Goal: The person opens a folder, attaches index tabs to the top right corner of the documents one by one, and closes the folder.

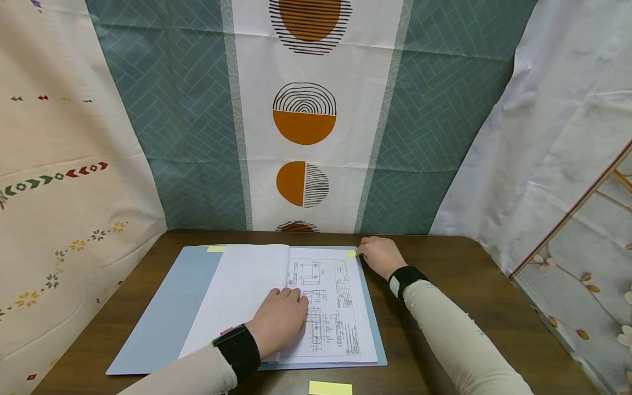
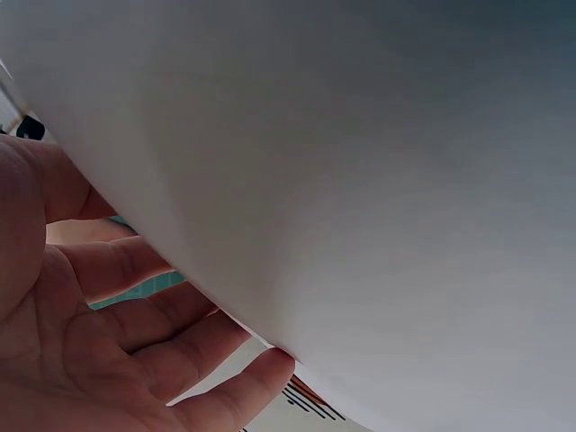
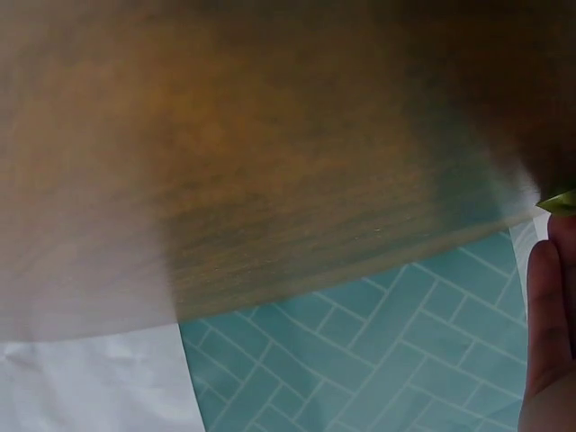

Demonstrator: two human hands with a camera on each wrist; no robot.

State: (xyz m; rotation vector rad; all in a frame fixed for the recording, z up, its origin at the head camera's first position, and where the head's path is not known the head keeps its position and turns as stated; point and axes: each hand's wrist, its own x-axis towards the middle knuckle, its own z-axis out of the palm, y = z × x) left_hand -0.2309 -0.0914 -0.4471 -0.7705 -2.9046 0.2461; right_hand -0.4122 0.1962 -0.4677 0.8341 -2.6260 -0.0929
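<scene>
A blue folder [image 1: 163, 312] lies spread on the table, with white paper sheets in it. The left-hand page [image 1: 237, 280] is blank; the right-hand page [image 1: 365, 329] carries technical line drawings. My left hand [image 1: 281, 321] rests on the pages by the fold, its fingers relaxed and extended in the left wrist view. At the upper right corner of the drawing page is a yellow sticky note [image 1: 351, 253], which my right hand [image 1: 380, 255] pinches at its edge. The right wrist view shows the sticky note [image 3: 560, 203] at the fingertips; part of that hand is out of frame.
Another yellow sticky note [image 1: 215, 249] is at the folder's upper left. A yellow pad [image 1: 331, 388] lies at the near edge of the brown wooden table [image 1: 444, 263]. Patterned cloths [image 1: 197, 109] hang behind and on both sides.
</scene>
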